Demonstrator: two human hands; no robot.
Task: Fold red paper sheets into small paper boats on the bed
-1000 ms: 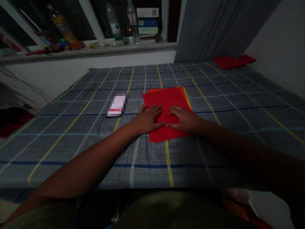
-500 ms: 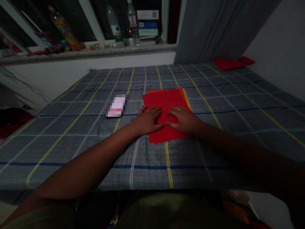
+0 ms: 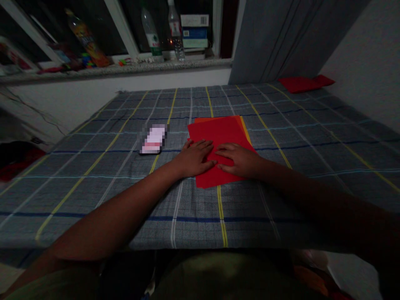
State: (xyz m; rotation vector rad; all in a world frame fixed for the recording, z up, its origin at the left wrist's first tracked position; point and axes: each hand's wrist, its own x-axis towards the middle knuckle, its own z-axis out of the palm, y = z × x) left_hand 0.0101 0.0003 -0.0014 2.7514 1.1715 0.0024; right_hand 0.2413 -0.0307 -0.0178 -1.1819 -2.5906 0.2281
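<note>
Head view shows me the left hand open and palm down on a red rectangular paper sheet; the right hand rests there too, fingers loosely spread. Beyond both peek an orange paper edge and a yellow paper edge. Left of the left hand, a pixelated, pale-screened phone lies on the grey plaid cloth-covered surface.

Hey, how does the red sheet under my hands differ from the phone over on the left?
Size: the red sheet looks larger than the phone.
Colour: the red sheet is plain red; the phone shows a pixelated, mostly pale face with a dark edge.
Contact: your left hand and right hand rest on the red sheet; neither touches the phone.
Both lie flat over the checked cloth.
</note>
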